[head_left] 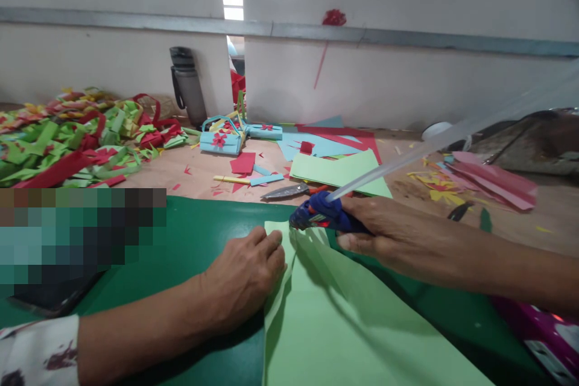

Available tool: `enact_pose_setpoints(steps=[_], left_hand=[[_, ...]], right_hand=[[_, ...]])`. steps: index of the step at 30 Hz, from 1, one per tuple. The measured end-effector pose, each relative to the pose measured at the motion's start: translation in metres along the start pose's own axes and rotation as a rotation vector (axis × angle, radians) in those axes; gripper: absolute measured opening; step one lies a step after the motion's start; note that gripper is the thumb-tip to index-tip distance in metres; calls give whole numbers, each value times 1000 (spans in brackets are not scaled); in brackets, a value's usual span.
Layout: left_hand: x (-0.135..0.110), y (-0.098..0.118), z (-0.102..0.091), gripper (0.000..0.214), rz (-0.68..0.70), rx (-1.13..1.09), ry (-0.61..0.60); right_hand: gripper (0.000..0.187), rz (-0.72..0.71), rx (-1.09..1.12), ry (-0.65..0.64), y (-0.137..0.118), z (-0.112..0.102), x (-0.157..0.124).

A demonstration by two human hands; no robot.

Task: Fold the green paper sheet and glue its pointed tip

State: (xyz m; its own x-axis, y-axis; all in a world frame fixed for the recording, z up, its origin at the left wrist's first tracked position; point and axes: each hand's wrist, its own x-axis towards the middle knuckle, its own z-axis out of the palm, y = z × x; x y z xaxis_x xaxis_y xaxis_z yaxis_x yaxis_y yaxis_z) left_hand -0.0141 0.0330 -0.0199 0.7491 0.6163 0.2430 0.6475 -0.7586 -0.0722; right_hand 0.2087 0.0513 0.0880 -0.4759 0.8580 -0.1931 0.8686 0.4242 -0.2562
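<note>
A large light green paper sheet [335, 325] lies on the green mat [203, 223], its right side lifted and a fold along its left side. My left hand [253, 271] pinches the sheet's left edge near the far end. In my right hand [384, 229] is a blue glue gun [332, 208], with a long clear glue stick [407, 157] rising out of its back toward the upper right. The gun's nozzle points left and sits close over the paper near my left fingers. Whether it touches the paper, I cannot tell.
Craft scissors or a knife [289, 191] lie beyond the mat. Small blue paper bags [220, 142], light green sheets [337, 169] and a grey bottle [190, 90] stand farther back. Paper strips [99, 132] are heaped left; a pink power strip [538, 338] is at lower right.
</note>
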Motion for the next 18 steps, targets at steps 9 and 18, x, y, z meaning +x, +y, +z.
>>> enact_pose_setpoints(steps=[9,18], left_hand=[[2,0,2,16,-19,-25,-2],[7,0,-3,21,-111,-137,-86]], right_hand=[[19,-19,11,7,2,2,-2],[20,-24,8,22,3,3,-3]])
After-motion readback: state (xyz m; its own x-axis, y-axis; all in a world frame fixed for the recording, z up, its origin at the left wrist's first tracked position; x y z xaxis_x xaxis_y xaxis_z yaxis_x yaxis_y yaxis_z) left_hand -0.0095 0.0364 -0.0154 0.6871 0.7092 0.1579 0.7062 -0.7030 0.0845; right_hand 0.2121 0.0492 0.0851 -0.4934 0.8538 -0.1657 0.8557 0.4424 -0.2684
